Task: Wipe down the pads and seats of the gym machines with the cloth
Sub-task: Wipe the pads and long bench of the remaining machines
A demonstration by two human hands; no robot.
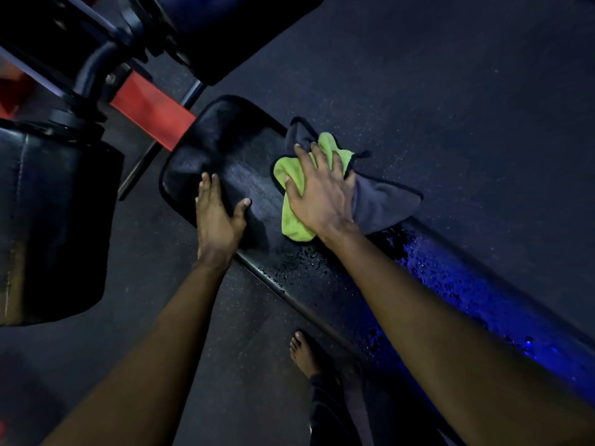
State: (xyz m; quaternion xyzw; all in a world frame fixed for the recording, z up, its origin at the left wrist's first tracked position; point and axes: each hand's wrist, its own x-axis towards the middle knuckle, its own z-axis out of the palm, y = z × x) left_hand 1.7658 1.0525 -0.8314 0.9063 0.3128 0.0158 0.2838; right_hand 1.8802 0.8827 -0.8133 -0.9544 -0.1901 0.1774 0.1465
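Observation:
A long black bench pad (pixel 244 149) runs from upper left to lower right, wet with droplets along its lower half. A green and grey cloth (pixel 291 217) lies crumpled on its far side. My right hand (pixel 318 191) presses flat on the cloth with spread fingers. My left hand (pixel 219 214) rests on the pad's near edge, fingers straight and thumb out, holding nothing.
A black cushion (pixel 54 220) hangs at the left, another dark pad (pixel 238 33) at the top. A red frame bar (pixel 151 111) joins the bench head to a black post (pixel 93 69). My bare foot (pixel 306 352) stands on the dark rubber floor (pixel 450 75).

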